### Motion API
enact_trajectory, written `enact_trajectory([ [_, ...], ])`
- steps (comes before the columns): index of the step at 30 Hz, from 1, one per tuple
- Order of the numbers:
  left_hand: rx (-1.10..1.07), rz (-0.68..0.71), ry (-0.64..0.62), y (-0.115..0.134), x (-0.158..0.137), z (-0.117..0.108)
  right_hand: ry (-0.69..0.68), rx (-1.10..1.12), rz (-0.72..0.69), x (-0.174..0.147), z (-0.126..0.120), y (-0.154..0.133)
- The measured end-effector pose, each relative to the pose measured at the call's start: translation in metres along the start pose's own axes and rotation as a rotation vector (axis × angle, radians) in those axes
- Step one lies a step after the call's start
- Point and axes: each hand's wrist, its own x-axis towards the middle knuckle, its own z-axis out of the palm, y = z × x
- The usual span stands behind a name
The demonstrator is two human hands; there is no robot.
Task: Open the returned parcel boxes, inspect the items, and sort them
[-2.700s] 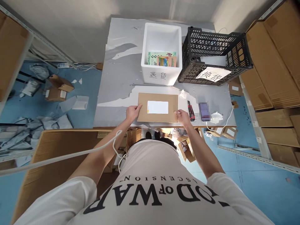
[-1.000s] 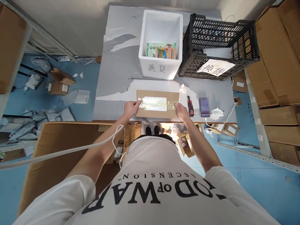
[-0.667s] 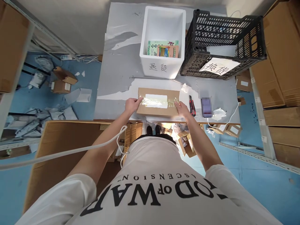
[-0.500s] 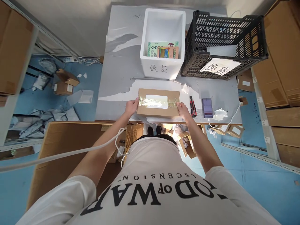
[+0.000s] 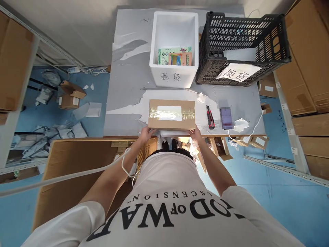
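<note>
Cardboard box (image 5: 171, 124): your left hand (image 5: 146, 133) and right hand (image 5: 195, 133) are at its near corners; whether the fingers clamp it, I can't tell!

Both my arms (image 5: 109, 181) reach forward, forearms bare and angled inward, elbows wider than wrists. Left hand (image 5: 145, 133) low, fingers (image 5: 152, 131) turned in toward my right side. Right hand (image 5: 196, 134) about level, fingers turned in toward my left. Hands well apart, roughly mirrored. Fingers partly hidden, can't tell how tightly they're closed. Wrists look near straight. Feet (image 5: 165, 146) below, between the forearms.
</note>
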Motion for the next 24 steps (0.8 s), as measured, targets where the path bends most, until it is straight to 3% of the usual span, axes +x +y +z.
enact_trajectory([
  [5, -0.022, 0.037, 0.027, 0.031, 0.002, -0.007, -0.055, 0.166, 0.015, -0.001, -0.009, -0.028],
  [9, 0.058, 0.108, 0.093, 0.062, 0.007, -0.017, 0.049, 0.09, -0.059, -0.001, -0.023, -0.058],
  [13, 0.256, 0.051, 0.189, 0.083, 0.022, -0.019, 0.09, -0.084, -0.014, 0.01, -0.032, -0.076],
  [19, 0.433, -0.078, 0.226, 0.096, 0.051, -0.015, 0.036, -0.144, 0.123, 0.033, -0.032, -0.076],
  [24, 0.32, -0.112, 0.205, 0.088, 0.058, -0.016, 0.028, -0.071, 0.155, 0.033, -0.031, -0.072],
])
